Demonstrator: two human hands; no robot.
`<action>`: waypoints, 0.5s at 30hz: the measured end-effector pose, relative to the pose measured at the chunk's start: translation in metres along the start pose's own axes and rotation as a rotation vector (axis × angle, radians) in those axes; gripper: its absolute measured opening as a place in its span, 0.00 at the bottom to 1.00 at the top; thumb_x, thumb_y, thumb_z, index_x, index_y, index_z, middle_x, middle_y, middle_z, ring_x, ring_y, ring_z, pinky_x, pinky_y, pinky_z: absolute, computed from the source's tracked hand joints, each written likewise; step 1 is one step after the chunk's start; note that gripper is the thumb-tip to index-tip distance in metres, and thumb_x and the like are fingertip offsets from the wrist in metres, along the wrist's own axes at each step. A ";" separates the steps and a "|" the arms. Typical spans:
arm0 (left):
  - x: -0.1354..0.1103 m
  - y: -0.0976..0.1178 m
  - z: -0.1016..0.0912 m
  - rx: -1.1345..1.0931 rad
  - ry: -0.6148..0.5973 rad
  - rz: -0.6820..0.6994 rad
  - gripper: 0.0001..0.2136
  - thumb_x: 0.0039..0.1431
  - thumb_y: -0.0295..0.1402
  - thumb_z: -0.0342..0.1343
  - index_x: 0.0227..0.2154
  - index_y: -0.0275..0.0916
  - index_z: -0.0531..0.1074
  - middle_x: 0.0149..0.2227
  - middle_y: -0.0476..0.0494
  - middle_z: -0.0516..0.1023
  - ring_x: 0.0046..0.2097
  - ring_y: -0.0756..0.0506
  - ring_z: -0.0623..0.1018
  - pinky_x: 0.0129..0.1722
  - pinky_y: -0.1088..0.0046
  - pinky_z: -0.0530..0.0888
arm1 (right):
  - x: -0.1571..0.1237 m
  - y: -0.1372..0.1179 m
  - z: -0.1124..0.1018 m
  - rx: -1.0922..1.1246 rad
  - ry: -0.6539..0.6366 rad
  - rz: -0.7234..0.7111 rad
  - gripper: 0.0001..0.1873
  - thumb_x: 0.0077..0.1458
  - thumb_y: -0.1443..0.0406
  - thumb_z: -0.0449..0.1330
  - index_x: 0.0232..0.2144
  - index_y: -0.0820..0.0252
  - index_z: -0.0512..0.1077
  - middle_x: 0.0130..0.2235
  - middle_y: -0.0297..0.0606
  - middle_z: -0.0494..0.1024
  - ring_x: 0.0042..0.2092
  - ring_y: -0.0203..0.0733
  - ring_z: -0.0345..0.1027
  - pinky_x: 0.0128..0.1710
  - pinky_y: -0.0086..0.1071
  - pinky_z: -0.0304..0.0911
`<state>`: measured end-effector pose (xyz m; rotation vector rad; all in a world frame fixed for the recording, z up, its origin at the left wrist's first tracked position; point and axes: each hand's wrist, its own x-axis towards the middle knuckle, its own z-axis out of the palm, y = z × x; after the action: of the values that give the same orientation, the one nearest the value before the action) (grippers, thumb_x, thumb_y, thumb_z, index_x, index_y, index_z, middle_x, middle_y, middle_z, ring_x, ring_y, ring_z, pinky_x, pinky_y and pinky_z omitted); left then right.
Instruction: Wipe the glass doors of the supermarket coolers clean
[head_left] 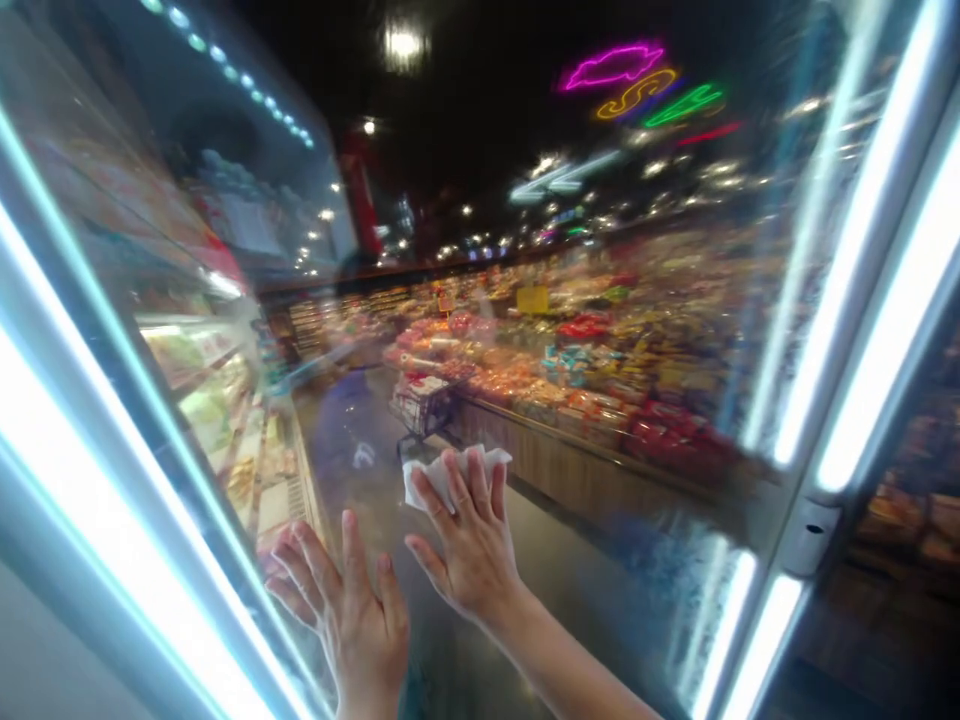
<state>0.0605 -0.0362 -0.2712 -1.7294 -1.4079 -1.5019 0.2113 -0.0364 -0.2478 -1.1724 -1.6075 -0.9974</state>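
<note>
My right hand (480, 555) presses a thin white cloth (435, 476) with its fingertips, fingers stretched out and a little apart. The cloth lies flat, seemingly against a clear glass pane (600, 590), and sticks out past the fingertips. To the left and lower, my left hand (360, 620) is raised with fingers spread and nothing in it. It is close to the pane, though whether it touches cannot be made out.
Bright light tubes run along the left (97, 480) and right (862, 300) frames of the glass. Beyond it, blurred, are a shopping cart (421, 400), a long counter heaped with packaged goods (600, 390), a lit shelf case (225, 400) and neon signs (615, 68).
</note>
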 end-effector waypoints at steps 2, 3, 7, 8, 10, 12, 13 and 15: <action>-0.001 0.006 0.002 -0.011 0.001 0.006 0.38 0.68 0.32 0.53 0.74 0.57 0.41 0.78 0.44 0.30 0.77 0.30 0.32 0.71 0.29 0.36 | -0.001 0.008 -0.002 -0.011 -0.018 -0.006 0.46 0.66 0.51 0.55 0.76 0.53 0.38 0.78 0.39 0.34 0.78 0.59 0.24 0.75 0.57 0.30; -0.001 0.010 0.003 -0.012 0.002 0.007 0.38 0.68 0.32 0.54 0.74 0.57 0.41 0.78 0.45 0.30 0.77 0.30 0.32 0.71 0.28 0.36 | -0.005 0.012 -0.002 -0.016 -0.026 -0.013 0.45 0.67 0.52 0.55 0.76 0.53 0.38 0.78 0.40 0.36 0.78 0.59 0.24 0.75 0.58 0.31; 0.004 0.031 0.013 -0.009 0.005 0.031 0.38 0.67 0.32 0.54 0.74 0.57 0.41 0.78 0.44 0.30 0.76 0.27 0.32 0.70 0.26 0.37 | -0.019 0.034 -0.007 -0.035 -0.019 -0.012 0.43 0.68 0.54 0.53 0.76 0.55 0.39 0.78 0.40 0.38 0.78 0.57 0.25 0.75 0.59 0.34; 0.006 0.038 0.016 -0.008 0.007 0.044 0.39 0.67 0.32 0.54 0.74 0.56 0.41 0.78 0.44 0.31 0.76 0.27 0.33 0.70 0.26 0.37 | -0.015 0.043 -0.010 -0.038 -0.011 -0.003 0.43 0.69 0.53 0.52 0.76 0.56 0.38 0.78 0.39 0.35 0.78 0.57 0.24 0.75 0.59 0.33; 0.013 0.055 0.023 -0.004 0.020 0.075 0.39 0.67 0.32 0.54 0.74 0.56 0.41 0.78 0.43 0.30 0.76 0.27 0.33 0.70 0.26 0.36 | 0.001 0.065 -0.020 -0.043 0.005 0.027 0.44 0.69 0.53 0.52 0.76 0.56 0.35 0.78 0.39 0.31 0.78 0.57 0.22 0.75 0.59 0.31; 0.021 0.073 0.028 -0.006 0.037 0.099 0.39 0.67 0.32 0.54 0.74 0.56 0.40 0.78 0.44 0.29 0.76 0.27 0.32 0.69 0.26 0.36 | 0.015 0.086 -0.031 -0.043 0.009 0.053 0.45 0.69 0.53 0.53 0.76 0.55 0.33 0.78 0.40 0.31 0.78 0.58 0.22 0.75 0.61 0.32; 0.024 0.083 0.031 -0.010 0.041 0.107 0.39 0.67 0.32 0.54 0.74 0.57 0.41 0.78 0.44 0.29 0.76 0.27 0.32 0.69 0.25 0.36 | 0.017 0.095 -0.036 -0.042 -0.001 0.054 0.46 0.69 0.53 0.53 0.76 0.55 0.33 0.78 0.40 0.33 0.78 0.58 0.23 0.75 0.62 0.34; 0.027 0.102 0.037 -0.023 0.036 0.122 0.38 0.67 0.33 0.54 0.74 0.58 0.41 0.78 0.45 0.30 0.76 0.27 0.33 0.69 0.25 0.36 | 0.007 0.111 -0.042 -0.042 -0.022 0.029 0.46 0.68 0.53 0.54 0.76 0.56 0.34 0.78 0.42 0.37 0.78 0.59 0.24 0.74 0.64 0.37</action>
<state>0.1648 -0.0337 -0.2302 -1.7595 -1.2488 -1.4811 0.3258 -0.0480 -0.2176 -1.2354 -1.5890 -1.0081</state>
